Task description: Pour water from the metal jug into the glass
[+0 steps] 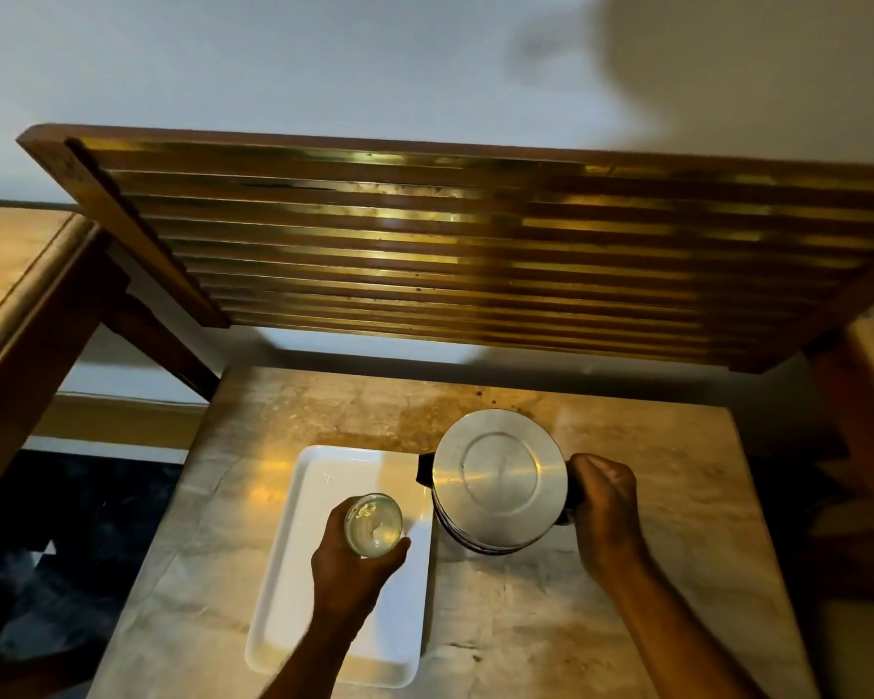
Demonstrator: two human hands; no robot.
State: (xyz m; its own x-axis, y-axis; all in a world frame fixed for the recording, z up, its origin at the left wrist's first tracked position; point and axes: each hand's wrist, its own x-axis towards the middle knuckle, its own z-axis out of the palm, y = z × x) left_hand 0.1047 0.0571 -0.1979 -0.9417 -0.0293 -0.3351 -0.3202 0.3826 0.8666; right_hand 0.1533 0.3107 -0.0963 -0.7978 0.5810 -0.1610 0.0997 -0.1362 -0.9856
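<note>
Seen from above, the metal jug (pixel 500 479) stands upright on the marble tabletop (pixel 677 496), its round, dull-silver lid closed and a black spout at left. Right hand (pixel 604 502) is wrapped around the jug's handle. Left hand (pixel 354 560) grips the clear glass (pixel 374 523) over the white tray (pixel 293 597).
</note>
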